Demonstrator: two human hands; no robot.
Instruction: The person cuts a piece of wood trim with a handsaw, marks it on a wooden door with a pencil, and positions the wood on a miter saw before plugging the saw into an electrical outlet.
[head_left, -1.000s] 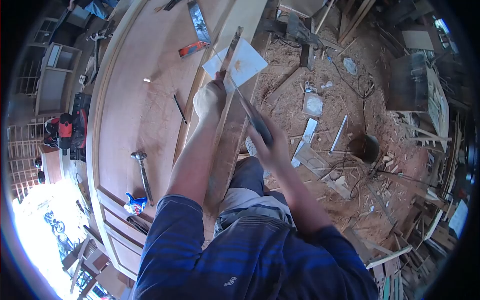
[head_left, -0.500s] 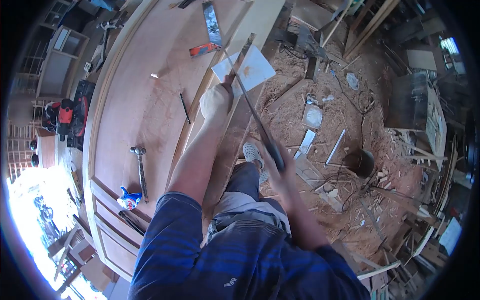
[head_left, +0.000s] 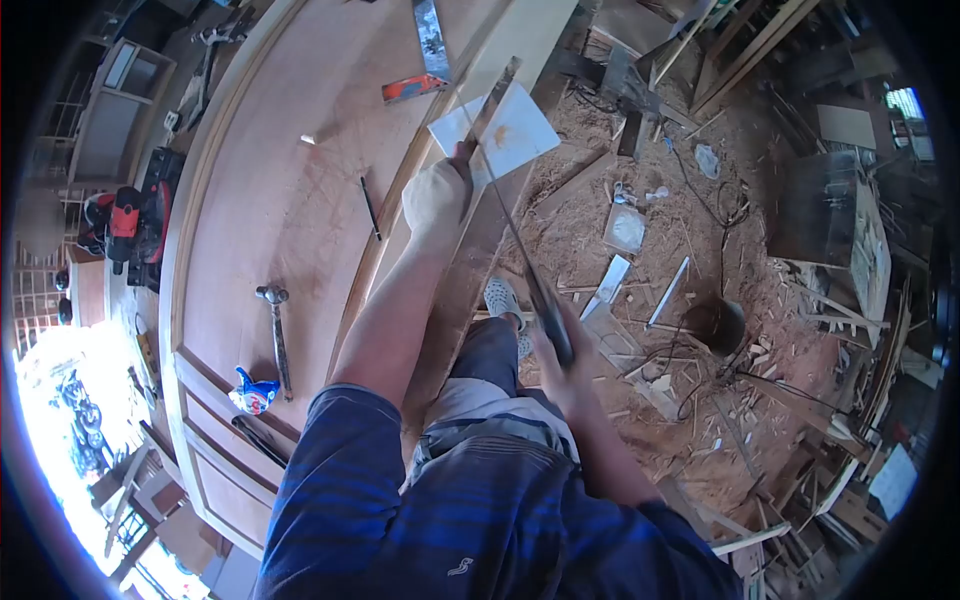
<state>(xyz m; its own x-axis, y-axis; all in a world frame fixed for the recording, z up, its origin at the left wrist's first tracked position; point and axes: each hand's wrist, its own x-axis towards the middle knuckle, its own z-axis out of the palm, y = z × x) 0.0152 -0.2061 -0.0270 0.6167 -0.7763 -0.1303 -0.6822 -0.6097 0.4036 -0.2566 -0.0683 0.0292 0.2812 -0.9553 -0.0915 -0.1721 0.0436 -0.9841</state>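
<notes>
My left hand (head_left: 434, 197) is closed around the near end of a narrow dark strip (head_left: 497, 92), which crosses a white rectangular sheet (head_left: 525, 135) at the edge of the wooden panel. In my right hand (head_left: 572, 372), low and slightly blurred, is the dark handle of what looks like a handsaw (head_left: 531, 265), seen nearly edge-on. Its long thin blade runs up past my left fingers and over the sheet. Whether the blade touches the strip is unclear. A pencil (head_left: 370, 208) lies left of my left forearm.
The large wooden panel (head_left: 270, 200) carries a hammer (head_left: 277, 340), a try square (head_left: 430, 50) and a blue packet (head_left: 256, 390). A red-and-black power tool (head_left: 124, 225) is at the left. Shavings and offcuts litter the floor (head_left: 590, 225); a dark bucket-like container (head_left: 715, 325) stands there.
My right hand and the handsaw have moved slightly downward, toward my body. My left hand stays on the strip; the view has shifted a little.
</notes>
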